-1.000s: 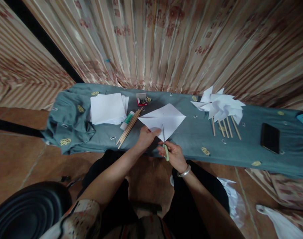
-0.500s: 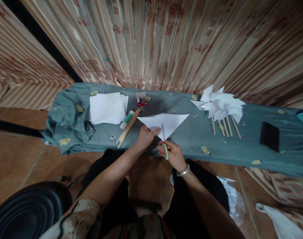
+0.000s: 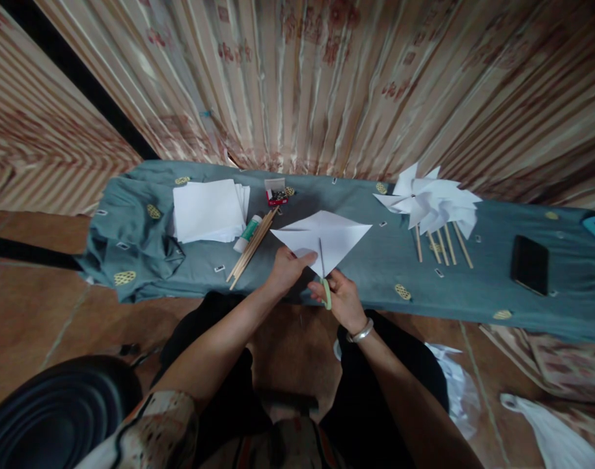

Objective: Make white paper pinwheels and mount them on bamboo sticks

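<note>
My left hand (image 3: 288, 268) pinches the lower left edge of a white sheet of paper (image 3: 339, 238), thumb on top. The sheet is turned corner-on toward me, with a slit on its left side. My right hand (image 3: 344, 296) grips a pair of scissors (image 3: 327, 294) by its pale green handles. The dark blades lie over the near corner of the paper and point away from me; whether they are parted I cannot tell. A silver bangle circles my right wrist.
Left on the cloth-covered table (image 3: 454, 299) are a paper stack (image 3: 207, 210), a glue stick (image 3: 247, 233), wooden sticks (image 3: 253, 249) and a small red box (image 3: 276, 195). To the right are paper pinwheels (image 3: 431, 198) and a phone (image 3: 530, 265). A black stool (image 3: 58, 417) stands at lower left.
The far corner of the paper has risen into view, so the sheet now looks like a diamond. Both hands stay nearly in place, the scissors still at the near corner.
</note>
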Demonstrator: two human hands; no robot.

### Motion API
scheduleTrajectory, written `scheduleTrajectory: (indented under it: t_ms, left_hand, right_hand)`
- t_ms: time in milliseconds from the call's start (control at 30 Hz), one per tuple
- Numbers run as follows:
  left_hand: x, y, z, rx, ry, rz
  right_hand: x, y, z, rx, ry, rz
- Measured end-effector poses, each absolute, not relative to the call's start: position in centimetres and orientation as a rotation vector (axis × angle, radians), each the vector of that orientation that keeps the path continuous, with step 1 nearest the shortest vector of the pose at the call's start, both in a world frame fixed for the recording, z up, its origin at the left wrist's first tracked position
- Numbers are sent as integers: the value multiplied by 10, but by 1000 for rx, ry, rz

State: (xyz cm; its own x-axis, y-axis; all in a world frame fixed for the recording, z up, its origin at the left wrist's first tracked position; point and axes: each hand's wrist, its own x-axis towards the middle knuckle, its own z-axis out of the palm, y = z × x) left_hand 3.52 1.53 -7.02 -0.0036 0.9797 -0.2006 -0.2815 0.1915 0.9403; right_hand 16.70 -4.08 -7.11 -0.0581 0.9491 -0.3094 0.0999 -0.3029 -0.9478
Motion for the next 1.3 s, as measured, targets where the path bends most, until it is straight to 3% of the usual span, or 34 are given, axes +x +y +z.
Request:
scheduleTrajectory:
  t_ms: [500, 1300]
  left_hand:
    - [38, 10, -66, 833, 1105, 1153]
    - [24, 22, -61, 781, 1082, 1288]
  right_hand:
    - [170, -40, -74, -1537, -1240, 1353]
    - [178, -47, -71, -1453, -1379, 1525]
